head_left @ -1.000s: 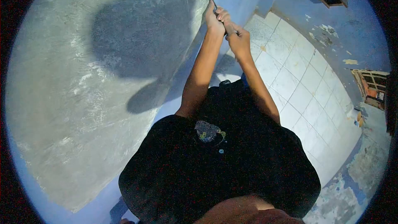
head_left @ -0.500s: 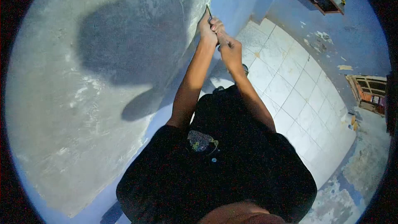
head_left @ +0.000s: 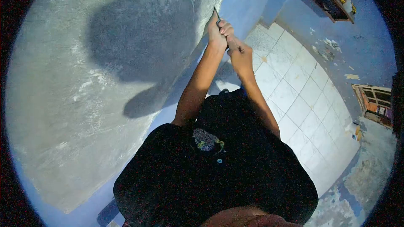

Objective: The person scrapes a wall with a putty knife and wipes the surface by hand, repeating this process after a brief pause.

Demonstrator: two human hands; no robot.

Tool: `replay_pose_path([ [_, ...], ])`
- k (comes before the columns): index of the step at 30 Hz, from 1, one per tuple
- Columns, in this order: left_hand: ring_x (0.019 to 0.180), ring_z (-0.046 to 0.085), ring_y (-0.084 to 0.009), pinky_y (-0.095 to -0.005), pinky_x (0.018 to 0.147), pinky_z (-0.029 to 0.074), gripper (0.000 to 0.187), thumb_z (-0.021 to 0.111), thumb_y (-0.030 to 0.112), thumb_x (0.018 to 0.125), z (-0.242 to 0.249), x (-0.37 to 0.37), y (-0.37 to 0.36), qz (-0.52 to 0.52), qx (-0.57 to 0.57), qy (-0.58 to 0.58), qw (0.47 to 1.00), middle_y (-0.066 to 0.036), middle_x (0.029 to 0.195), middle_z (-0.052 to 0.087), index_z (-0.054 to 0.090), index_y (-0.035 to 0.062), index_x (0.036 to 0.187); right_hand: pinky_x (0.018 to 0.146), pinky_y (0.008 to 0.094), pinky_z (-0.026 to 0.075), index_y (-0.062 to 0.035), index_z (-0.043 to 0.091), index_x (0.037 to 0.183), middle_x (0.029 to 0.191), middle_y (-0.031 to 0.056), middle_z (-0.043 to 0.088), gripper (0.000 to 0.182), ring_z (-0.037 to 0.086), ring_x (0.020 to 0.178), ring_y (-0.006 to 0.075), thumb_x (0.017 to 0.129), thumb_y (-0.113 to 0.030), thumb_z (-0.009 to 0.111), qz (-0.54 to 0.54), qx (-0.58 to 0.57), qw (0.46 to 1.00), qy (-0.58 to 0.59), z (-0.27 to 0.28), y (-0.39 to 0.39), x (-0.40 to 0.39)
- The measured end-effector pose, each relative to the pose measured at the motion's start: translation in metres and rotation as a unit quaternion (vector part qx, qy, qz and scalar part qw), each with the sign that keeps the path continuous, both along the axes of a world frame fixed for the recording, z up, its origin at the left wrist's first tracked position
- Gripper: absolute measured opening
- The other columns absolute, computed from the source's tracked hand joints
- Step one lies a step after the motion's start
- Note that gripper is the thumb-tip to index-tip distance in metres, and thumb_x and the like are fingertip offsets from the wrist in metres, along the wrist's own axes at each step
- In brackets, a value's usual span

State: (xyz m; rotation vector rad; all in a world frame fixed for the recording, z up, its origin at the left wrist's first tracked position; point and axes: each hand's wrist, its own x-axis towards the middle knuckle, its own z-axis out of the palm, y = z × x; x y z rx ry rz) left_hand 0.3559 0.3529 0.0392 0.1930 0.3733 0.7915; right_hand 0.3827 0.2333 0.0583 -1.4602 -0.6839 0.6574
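Grip is two-handed. Left hand [head_left: 217,35] is wrapped round a thin-bladed tool [head_left: 216,15], close behind the blade; right hand [head_left: 242,59] is clenched on the handle further back. Tool points up and away from the body, tip at the border between grey patch [head_left: 50,122] and blue paint [head_left: 246,6]. Can't tell from this angle whether the tip bears on the surface or stops just short.

Main risk: left hand sits very near the blade, so a loose grip or a sudden catch on the rough border could run skin onto the edge. Second: pushing too hard or too steep could gouge the grey or chip sound paint. Third: light. Shadow [head_left: 139,33] lies just left of the hands; leaning that way could put the tip in the dark. Further out, tiled floor [head_left: 294,86] could turn slick if dust lands there.
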Motion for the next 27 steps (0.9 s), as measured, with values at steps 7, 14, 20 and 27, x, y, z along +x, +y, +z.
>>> replay_pose_path([
  [7,0.036,0.029,-0.0069,-0.0214,0.034,0.025,0.039,0.056,0.039,0.088,0.014,0.015,0.009,-0.041,-0.021,0.033,0.998,0.006,0.049,0.033,0.042,0.0129,0.061,0.05,0.025,0.035,0.003,0.062,0.079,0.059,0.0007,0.049,0.029,0.042,0.055,0.0077,0.09,-0.023,0.053,-0.022,0.025,0.999,-0.041,-0.005,0.015,0.002],
  [14,0.037,0.029,-0.0078,-0.0223,0.036,0.025,0.038,0.053,0.04,0.089,0.001,0.022,0.02,-0.038,0.041,0.001,0.998,0.004,0.049,0.034,0.04,0.0115,0.067,0.05,0.0275,0.036,0.0052,0.061,0.08,0.06,0.0018,0.051,0.03,0.044,0.057,0.0092,0.089,-0.023,0.054,-0.044,0.029,0.996,-0.068,-0.008,0.015,0.008],
  [20,0.037,0.029,-0.0081,-0.023,0.036,0.024,0.041,0.053,0.042,0.089,0.019,-0.003,-0.004,-0.013,0.018,0.029,0.999,0.004,0.049,0.034,0.04,0.0117,0.064,0.049,0.0239,0.033,0.0019,0.064,0.083,0.06,0.0004,0.049,0.029,0.04,0.055,0.0064,0.09,-0.024,0.054,-0.033,0.004,0.999,-0.01,0.006,0.0,-0.006],
  [27,0.036,0.029,-0.0085,-0.022,0.034,0.024,0.041,0.056,0.043,0.087,0.0,0.016,0.0,-0.007,-0.035,0.065,0.997,0.003,0.049,0.035,0.041,0.0122,0.064,0.047,0.0219,0.031,-0.0007,0.066,0.088,0.058,-0.0019,0.047,0.029,0.041,0.052,0.0056,0.09,-0.028,0.055,-0.022,-0.034,0.998,0.057,-0.012,0.004,0.007],
])
